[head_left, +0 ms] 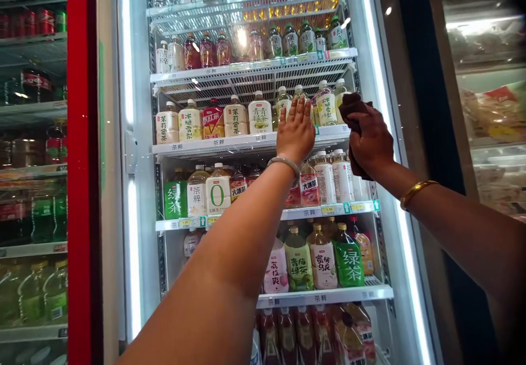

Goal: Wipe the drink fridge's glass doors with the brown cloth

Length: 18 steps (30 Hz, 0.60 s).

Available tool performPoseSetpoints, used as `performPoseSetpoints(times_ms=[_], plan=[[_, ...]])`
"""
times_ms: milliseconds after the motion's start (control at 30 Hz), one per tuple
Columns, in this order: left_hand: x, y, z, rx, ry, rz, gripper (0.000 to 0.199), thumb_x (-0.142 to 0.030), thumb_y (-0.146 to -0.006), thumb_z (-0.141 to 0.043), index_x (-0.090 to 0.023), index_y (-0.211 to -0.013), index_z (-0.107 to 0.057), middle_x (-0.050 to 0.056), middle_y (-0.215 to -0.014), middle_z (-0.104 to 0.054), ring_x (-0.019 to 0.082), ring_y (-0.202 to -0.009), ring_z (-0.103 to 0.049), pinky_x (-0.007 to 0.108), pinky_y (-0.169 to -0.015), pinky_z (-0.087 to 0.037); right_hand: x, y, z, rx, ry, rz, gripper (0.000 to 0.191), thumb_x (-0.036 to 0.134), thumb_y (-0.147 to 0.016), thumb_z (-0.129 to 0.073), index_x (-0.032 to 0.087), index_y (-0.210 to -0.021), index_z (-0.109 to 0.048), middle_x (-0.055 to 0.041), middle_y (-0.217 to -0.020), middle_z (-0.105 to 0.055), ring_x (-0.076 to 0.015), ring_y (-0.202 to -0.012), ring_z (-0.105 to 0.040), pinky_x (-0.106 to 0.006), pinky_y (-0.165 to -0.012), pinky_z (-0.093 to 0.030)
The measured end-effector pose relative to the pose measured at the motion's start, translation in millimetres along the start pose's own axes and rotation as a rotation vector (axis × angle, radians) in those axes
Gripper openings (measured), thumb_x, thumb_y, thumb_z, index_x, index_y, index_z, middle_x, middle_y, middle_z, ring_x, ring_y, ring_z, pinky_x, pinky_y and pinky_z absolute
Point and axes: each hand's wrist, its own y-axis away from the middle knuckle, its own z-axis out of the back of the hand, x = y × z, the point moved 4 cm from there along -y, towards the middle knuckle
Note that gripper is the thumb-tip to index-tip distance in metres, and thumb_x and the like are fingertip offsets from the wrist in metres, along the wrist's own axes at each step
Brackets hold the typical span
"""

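My left hand (295, 130) is raised with its fingers stretched out, palm toward the glass door (240, 39) of a drinks fridge. It looks pressed flat on the glass, in front of the middle shelf. Behind its fingertips, bottles of pale yellow drink (283, 99) are partly hidden. My right hand (373, 143) grips a dark brown cloth (354, 104), bunched up near the right side of the door. Part of the cloth hangs below the fingers. Whether the cloth touches the glass is hard to tell.
Shelves (205, 147) of bottled tea with price labels fill the fridge. Bright light strips (396, 189) run down both sides. At left stands another cooler with a red frame (84, 162). Bagged goods (499, 110) sit in a lit case at right.
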Motion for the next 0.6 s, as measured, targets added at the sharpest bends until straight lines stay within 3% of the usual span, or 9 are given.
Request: performPoseSetpoints(times_ms=[167, 333, 433, 500, 600], plan=[[3, 1, 0.6, 0.004, 0.004, -0.085, 0.065, -0.023, -0.103, -0.031, -0.01, -0.166, -0.026, 0.009, -0.177, -0.021, 0.022, -0.166, -0.013, 0.049, -0.136, -0.003, -5, -8, 7, 0.01, 0.038, -0.013, 0.041, 0.014, -0.089, -0.065, 0.023, -0.129, -0.07, -0.0127, -0.152, -0.057, -0.0252, -0.143, -0.052, -0.038, -0.107, -0.047], [7, -3, -23.1, 0.047, -0.104, -0.353, 0.067, -0.038, -0.105, -0.037, -0.015, -0.167, -0.028, 0.01, -0.176, -0.025, 0.025, -0.164, -0.018, 0.048, -0.135, -0.009, -14, -24, -18, -0.039, 0.041, 0.054, 0.038, 0.026, -0.094, -0.06, 0.015, -0.129, -0.071, -0.0102, -0.148, -0.06, -0.0264, -0.146, -0.05, -0.04, -0.11, -0.043], [-6, 9, -25.1, -0.014, -0.13, -0.476, 0.067, -0.043, -0.105, -0.038, -0.014, -0.165, -0.032, 0.011, -0.173, -0.031, 0.03, -0.164, -0.019, 0.049, -0.135, -0.008, 8, -14, -16, -0.052, -0.026, 0.194, 0.054, 0.042, -0.1, -0.041, 0.008, -0.132, -0.067, -0.0064, -0.148, -0.059, -0.0268, -0.144, -0.049, -0.043, -0.11, -0.038], [-18, 28, -12.4, -0.057, -0.11, -0.505, 0.068, -0.044, -0.104, -0.04, -0.013, -0.164, -0.035, 0.009, -0.171, -0.035, 0.037, -0.164, -0.014, 0.054, -0.134, -0.005, 31, 5, -2, -0.06, -0.039, 0.236, 0.059, 0.047, -0.101, -0.037, 0.01, -0.138, -0.063, -0.004, -0.155, -0.051, -0.0293, -0.148, -0.043, -0.047, -0.114, -0.034], [-31, 72, 16.0, 0.049, -0.144, -0.571, 0.065, -0.044, -0.104, -0.04, -0.015, -0.162, -0.039, 0.006, -0.17, -0.039, 0.034, -0.164, -0.015, 0.054, -0.134, -0.006, 65, 49, 21, -0.005, -0.019, 0.268, 0.054, 0.039, -0.106, -0.039, 0.016, -0.154, -0.05, -0.0067, -0.17, -0.032, -0.0298, -0.158, -0.03, -0.047, -0.126, -0.026]])
